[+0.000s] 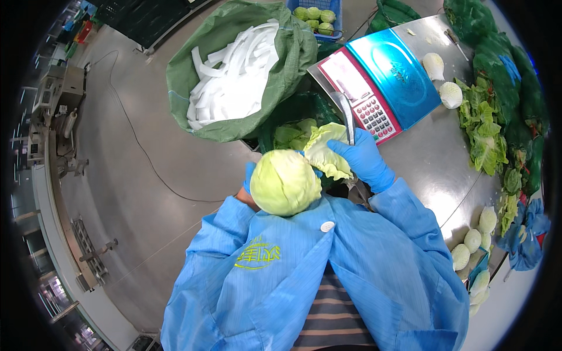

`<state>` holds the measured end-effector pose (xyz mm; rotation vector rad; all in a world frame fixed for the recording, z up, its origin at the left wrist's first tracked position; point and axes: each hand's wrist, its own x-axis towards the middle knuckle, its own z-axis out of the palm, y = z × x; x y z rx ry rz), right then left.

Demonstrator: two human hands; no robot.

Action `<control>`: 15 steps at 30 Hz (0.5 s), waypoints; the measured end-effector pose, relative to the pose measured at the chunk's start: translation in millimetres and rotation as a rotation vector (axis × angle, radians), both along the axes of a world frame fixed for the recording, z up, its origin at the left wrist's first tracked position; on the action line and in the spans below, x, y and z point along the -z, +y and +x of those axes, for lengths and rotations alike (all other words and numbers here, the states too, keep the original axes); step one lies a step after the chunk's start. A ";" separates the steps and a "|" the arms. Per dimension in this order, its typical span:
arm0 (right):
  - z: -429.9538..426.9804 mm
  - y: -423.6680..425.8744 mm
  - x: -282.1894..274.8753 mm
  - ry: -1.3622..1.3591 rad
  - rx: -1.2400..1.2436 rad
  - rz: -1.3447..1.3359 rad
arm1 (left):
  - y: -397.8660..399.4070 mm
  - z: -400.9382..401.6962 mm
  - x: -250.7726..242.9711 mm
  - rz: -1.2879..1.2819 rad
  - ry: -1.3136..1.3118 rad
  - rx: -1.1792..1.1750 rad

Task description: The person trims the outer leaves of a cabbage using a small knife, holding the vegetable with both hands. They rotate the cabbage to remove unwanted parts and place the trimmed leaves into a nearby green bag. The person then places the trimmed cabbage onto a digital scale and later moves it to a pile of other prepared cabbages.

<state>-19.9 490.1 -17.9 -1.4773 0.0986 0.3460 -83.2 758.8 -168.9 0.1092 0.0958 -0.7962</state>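
A pale green cabbage [285, 182] is held against the front of the blue work coat. My left hand [249, 177], in a blue glove, supports it from behind and the side, with most of the hand hidden by the head. In my gloved right hand [366, 159] is a knife [347, 115], its curved metal blade pointing up and away from me. The same hand pinches a loose cabbage leaf [326, 149] beside the cabbage. Just beyond, more leaves [290, 135] lie in a container with a dark green lining [314, 105].
A green woven sack [178, 74] of white foam strips [237, 79] stands ahead. On the steel table [421, 171] are a digital scale [373, 87], trimmed heads [451, 95], loose leaves [483, 131] and green net bags [505, 79]. Behind is a blue crate [338, 17] holding cabbages. A cable [145, 149] crosses the floor.
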 end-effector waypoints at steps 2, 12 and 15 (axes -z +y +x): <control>-8.1 11.4 -4.0 -0.111 0.064 -0.230 | -4.8 2.0 38.3 0.050 0.173 -0.114; 4.2 -6.2 -10.7 -0.516 -0.037 -0.683 | -18.3 26.3 -80.1 1.417 -0.955 -0.457; 2.6 8.2 -19.7 -0.531 -0.130 -0.530 | -23.0 26.7 -77.2 1.571 -1.201 -0.552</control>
